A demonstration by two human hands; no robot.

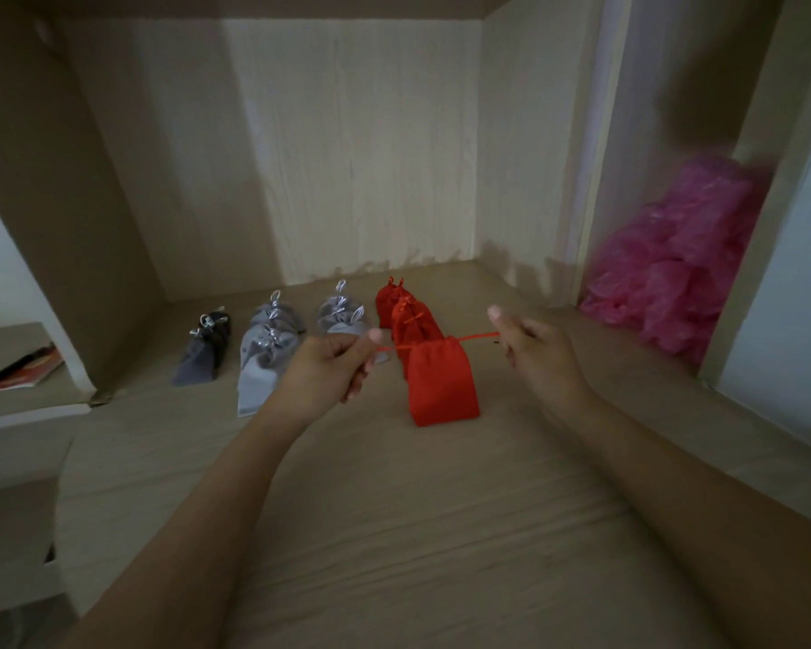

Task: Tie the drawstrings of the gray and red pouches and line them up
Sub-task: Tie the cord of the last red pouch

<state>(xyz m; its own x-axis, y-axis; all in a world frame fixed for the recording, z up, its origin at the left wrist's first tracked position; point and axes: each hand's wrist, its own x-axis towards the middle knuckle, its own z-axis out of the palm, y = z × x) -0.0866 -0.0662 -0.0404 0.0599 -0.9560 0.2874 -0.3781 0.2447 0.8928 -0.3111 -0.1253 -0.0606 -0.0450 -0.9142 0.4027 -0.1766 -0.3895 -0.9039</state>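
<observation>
Red pouch (442,384), nearest one: its drawstrings (481,337) are being pinched taut by left hand (333,367) and right hand (530,351) (both curled tight); toppling is probably being risked by any uneven pull.

No legible txt, labels or nos. anywhere in view

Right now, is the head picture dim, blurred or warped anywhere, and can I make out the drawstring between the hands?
Head view: dim overall, a paler band on the back wall; pink plastic heap at right smeared by blur; side panels splayed by the wide lens; red drawstring thin but clear between left hand and right hand.
</observation>
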